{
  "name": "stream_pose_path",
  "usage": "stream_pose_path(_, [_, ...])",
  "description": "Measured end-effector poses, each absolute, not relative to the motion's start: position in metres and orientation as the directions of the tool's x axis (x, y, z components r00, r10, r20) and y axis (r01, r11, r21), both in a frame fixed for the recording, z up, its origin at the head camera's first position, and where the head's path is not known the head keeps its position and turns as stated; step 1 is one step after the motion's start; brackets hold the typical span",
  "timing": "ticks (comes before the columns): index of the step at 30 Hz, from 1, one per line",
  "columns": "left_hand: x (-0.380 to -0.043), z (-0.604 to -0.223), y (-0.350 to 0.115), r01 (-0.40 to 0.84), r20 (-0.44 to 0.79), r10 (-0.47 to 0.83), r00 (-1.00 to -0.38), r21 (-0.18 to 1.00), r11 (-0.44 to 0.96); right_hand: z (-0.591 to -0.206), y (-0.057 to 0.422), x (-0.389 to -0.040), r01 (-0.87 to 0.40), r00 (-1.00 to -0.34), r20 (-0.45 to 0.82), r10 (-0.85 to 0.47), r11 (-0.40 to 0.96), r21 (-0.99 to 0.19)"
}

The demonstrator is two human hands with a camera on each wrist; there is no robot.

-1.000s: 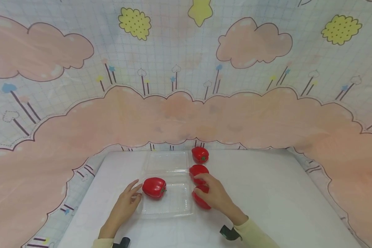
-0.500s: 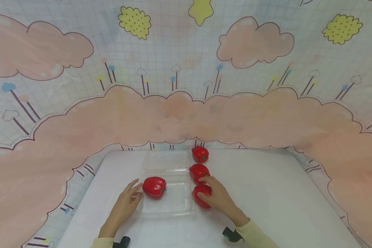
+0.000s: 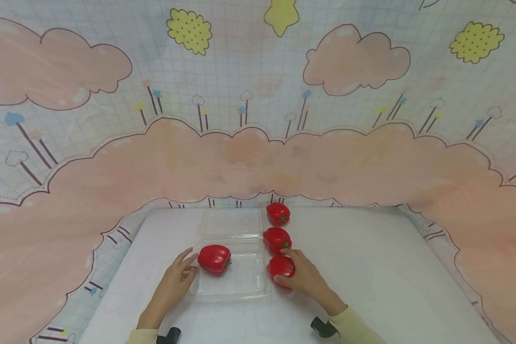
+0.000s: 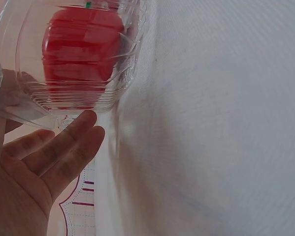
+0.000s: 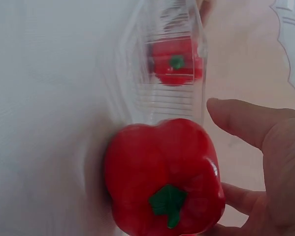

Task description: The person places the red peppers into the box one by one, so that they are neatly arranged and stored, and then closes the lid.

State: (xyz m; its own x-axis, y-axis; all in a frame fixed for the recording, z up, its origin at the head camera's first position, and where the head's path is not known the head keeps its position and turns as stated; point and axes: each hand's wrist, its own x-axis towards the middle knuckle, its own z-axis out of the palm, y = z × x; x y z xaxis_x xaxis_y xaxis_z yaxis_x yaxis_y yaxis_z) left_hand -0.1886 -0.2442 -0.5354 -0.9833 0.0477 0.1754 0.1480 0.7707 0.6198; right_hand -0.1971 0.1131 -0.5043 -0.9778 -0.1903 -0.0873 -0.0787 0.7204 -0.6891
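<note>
A red bell pepper lies in the left part of a clear plastic clamshell box, whose lid is laid back behind it. My left hand is at the box's left side. In the left wrist view its extended fingers reach the ribbed wall. My right hand spans the nearest bell pepper outside the box, on the table to its right. The right wrist view shows that pepper with its green stem; the thumb stands apart from it, and the other fingers are partly hidden behind it.
Two more red bell peppers, a middle one and a far one, line up behind the nearest one, right of the box. The white table ends at a cloud-printed cloth.
My right hand has shifted slightly right and toward the near side, uncovering more of the nearest and middle bell peppers. The left hand has stayed at the box.
</note>
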Motion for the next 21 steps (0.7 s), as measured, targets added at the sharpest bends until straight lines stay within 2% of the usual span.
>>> stream_pose_path(21, [-0.189,-0.536,-0.245,0.126,0.154,0.036,-0.987,0.627,0.769,-0.518,0.112,-0.201,-0.063,-0.972,-0.123,-0.201,0.726,-0.685])
